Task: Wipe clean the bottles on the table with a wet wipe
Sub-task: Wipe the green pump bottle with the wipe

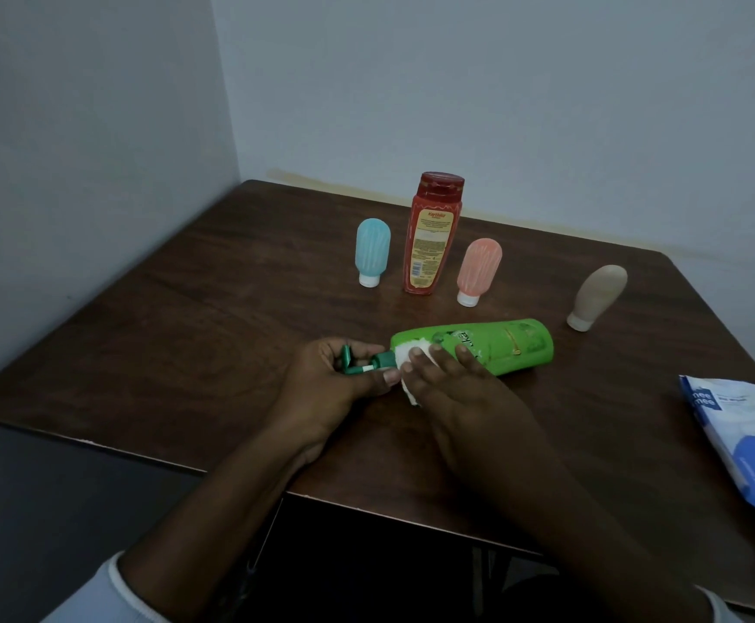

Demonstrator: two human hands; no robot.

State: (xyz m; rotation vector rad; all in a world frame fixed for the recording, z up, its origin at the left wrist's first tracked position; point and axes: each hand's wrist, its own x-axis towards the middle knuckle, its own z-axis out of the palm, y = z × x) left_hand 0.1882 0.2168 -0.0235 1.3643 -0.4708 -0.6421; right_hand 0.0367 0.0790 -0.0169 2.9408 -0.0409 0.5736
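Head view: our left hand [330, 384] grips the pump [382, 360]; our right hand [452, 384] presses the wipe [405, 353] flat on the bottle [501, 344]. Squeezing might squirt.

Pale whitish left sleeve [97, 598] and right sleeve [722, 607] end at hemmed cuffs, leaving forearms [214, 501] and hands [321, 388] bare.

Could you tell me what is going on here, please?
A person is wiping the green pump bottle, which lies on its side on the table. The left hand grips its pump head while the right hand presses a wet wipe against its shoulder. A blue bottle, red bottle, pink bottle and beige bottle stand behind; a wipes pack lies at right.
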